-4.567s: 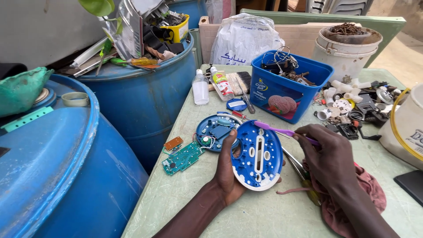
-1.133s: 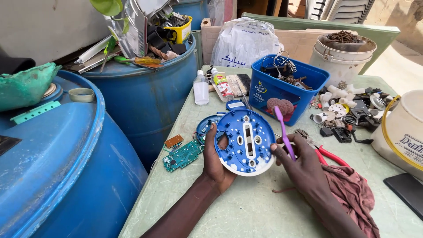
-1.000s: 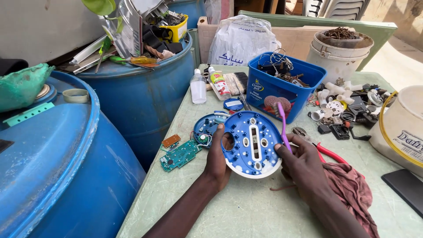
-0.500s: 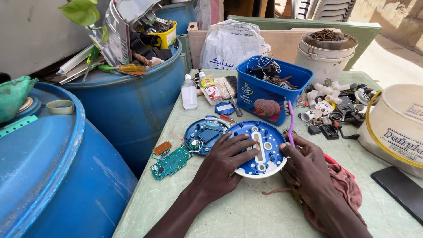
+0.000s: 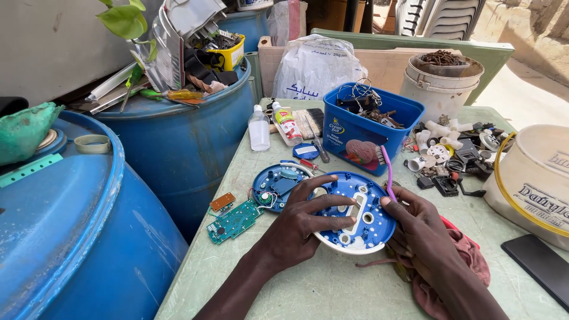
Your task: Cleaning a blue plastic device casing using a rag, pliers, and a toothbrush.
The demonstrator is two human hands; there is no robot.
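A round blue and white plastic housing [image 5: 363,208] lies low over the pale green table [image 5: 308,284]. My left hand [image 5: 299,224] rests on top of it with fingers spread across its slots. My right hand [image 5: 422,228] grips its right edge and also holds a purple toothbrush [image 5: 389,172] that points up. Beside the housing on the left lie a second round blue part with wires [image 5: 276,185] and a green circuit board [image 5: 233,221].
Two big blue barrels [image 5: 178,142] stand left of the table. A blue tub of scrap parts [image 5: 374,129], a small clear bottle [image 5: 259,128], loose white and black parts [image 5: 453,157], white buckets [image 5: 533,184], a dark phone [image 5: 540,265] and a reddish rag [image 5: 468,261] surround the work spot.
The housing has come down from an upright, tilted hold to lie nearly flat on the table. My left hand shifted from gripping its left rim to resting on top.
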